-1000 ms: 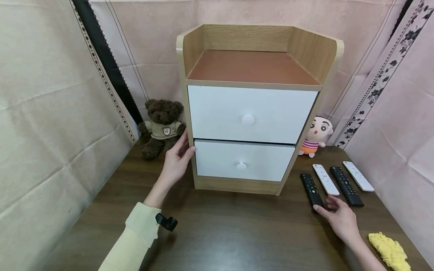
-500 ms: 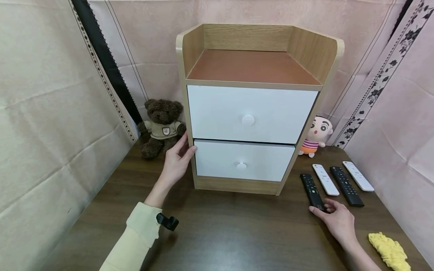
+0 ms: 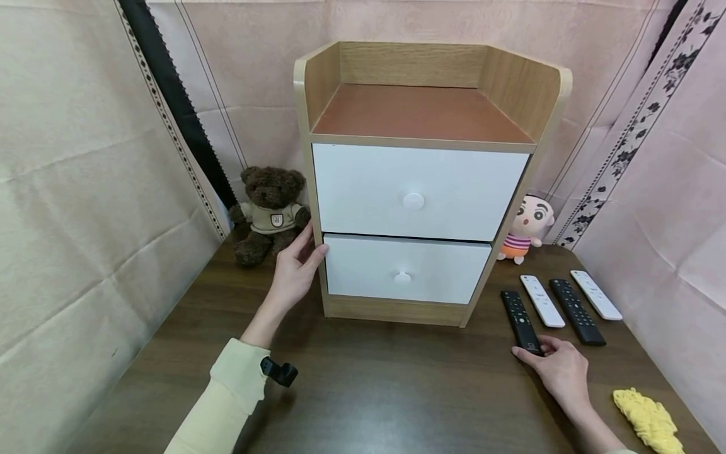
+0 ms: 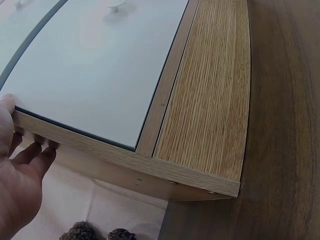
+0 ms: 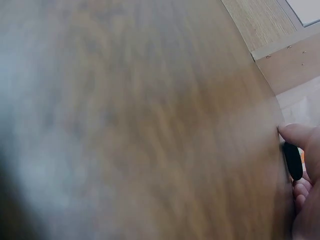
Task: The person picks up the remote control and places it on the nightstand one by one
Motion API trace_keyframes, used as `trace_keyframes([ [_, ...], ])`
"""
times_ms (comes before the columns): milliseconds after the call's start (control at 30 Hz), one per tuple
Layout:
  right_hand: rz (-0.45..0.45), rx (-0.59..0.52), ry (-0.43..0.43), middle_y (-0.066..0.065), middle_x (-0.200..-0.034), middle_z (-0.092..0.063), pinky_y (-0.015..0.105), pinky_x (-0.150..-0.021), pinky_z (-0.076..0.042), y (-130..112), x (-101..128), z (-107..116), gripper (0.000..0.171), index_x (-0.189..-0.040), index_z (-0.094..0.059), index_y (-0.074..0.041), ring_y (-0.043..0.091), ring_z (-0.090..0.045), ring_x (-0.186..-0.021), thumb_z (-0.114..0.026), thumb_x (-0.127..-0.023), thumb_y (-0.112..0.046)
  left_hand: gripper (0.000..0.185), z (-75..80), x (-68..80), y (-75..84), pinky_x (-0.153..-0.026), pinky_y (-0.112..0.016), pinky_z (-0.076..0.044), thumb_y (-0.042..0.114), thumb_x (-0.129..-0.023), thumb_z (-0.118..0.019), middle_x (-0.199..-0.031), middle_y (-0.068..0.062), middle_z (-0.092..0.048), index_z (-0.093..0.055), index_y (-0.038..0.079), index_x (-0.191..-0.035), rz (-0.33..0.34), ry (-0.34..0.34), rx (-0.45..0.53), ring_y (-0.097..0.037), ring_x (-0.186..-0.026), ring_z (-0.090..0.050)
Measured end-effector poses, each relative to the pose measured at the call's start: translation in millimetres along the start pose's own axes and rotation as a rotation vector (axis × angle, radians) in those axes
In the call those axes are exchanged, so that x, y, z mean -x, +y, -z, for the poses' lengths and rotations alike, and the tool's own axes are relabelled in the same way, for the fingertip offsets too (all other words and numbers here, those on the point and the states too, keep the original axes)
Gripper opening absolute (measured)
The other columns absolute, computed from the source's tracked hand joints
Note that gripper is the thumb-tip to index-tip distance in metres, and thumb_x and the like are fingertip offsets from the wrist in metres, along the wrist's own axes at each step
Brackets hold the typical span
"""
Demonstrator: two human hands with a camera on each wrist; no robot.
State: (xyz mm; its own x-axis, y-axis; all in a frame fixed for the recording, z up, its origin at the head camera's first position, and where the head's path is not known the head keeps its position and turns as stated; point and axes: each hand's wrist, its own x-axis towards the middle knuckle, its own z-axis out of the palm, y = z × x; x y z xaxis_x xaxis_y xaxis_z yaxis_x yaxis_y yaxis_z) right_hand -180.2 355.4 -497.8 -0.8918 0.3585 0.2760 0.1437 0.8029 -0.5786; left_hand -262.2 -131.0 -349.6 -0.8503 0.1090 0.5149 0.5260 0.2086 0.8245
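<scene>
In the head view my left hand [image 3: 295, 271] holds the left edge of a small wood-toned cabinet [image 3: 397, 310], thumb on its front edge and fingers along its side. The left wrist view shows the same grip, with the hand [image 4: 20, 185] beside the white lower drawer [image 4: 100, 70]. My right hand [image 3: 561, 372] pinches the near end of a black remote control [image 3: 518, 318] between thumb and fingers. In the right wrist view the end of that remote [image 5: 293, 161] shows between the thumb and the curled fingers. Both drawers, each with a round white knob, are pushed in.
Right of the held remote lie a white remote [image 3: 542, 301], another black remote [image 3: 577, 312] and a second white remote [image 3: 597, 295]. A yellow cloth [image 3: 649, 419] lies nearer. A brown teddy bear [image 3: 272, 214] sits left of the cabinet, a cartoon doll [image 3: 524, 230] right.
My right hand has shifted a little to the left, its thumb now at the left side of the black remote's near end. The left hand stays on the cabinet edge.
</scene>
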Motion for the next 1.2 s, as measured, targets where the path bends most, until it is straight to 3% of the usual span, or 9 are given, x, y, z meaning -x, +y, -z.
trace_keyframes([
  [267, -0.075, -0.006, 0.044, 0.023, -0.084, -0.071, 0.055, -0.089, -0.037, -4.7, 2.9, -3.6, 0.057, -0.106, -0.071, 0.015, 0.044, -0.064, -0.089, -0.087, -0.079, -0.033, 0.061, 0.3, -0.4, -1.8, -0.108, -0.036, -0.044, 0.007, -0.105, -0.06, -0.157, -0.02, -0.04, -0.032, -0.001, -0.158, 0.006, -0.006, 0.012, -0.03, -0.142, -0.043],
  [667, -0.136, -0.022, 0.079, 0.025, -0.093, -0.073, 0.055, -0.084, -0.036, -5.8, 5.4, -1.1, 0.054, -0.113, -0.071, 0.012, 0.047, -0.062, -0.095, -0.08, -0.085, -0.034, 0.06, 1.4, 0.2, 0.0, -0.108, -0.038, -0.044, 0.007, -0.105, -0.06, -0.157, -0.021, -0.04, -0.032, -0.001, -0.158, 0.007, -0.012, -0.002, -0.032, -0.141, -0.044],
  [967, -0.11, -0.076, 0.087, 0.016, -0.075, -0.072, 0.053, -0.084, -0.034, -4.3, 7.7, 1.0, 0.05, -0.116, -0.071, 0.011, 0.04, -0.063, -0.083, -0.08, -0.085, -0.027, 0.06, 1.3, 0.2, 0.4, -0.107, -0.038, -0.044, 0.008, -0.105, -0.06, -0.156, -0.021, -0.04, -0.032, -0.001, -0.158, 0.015, -0.013, 0.004, -0.032, -0.14, -0.045],
  [1200, -0.124, -0.088, 0.059, 0.016, -0.075, -0.072, 0.056, -0.088, -0.033, -2.4, 6.1, 5.1, 0.054, -0.121, -0.069, 0.012, 0.045, -0.06, -0.091, -0.079, -0.087, -0.03, 0.06, 1.4, 0.3, 1.0, -0.107, -0.036, -0.045, 0.007, -0.105, -0.06, -0.156, -0.02, -0.04, -0.032, -0.001, -0.157, 0.007, -0.011, 0.014, -0.031, -0.141, -0.044],
])
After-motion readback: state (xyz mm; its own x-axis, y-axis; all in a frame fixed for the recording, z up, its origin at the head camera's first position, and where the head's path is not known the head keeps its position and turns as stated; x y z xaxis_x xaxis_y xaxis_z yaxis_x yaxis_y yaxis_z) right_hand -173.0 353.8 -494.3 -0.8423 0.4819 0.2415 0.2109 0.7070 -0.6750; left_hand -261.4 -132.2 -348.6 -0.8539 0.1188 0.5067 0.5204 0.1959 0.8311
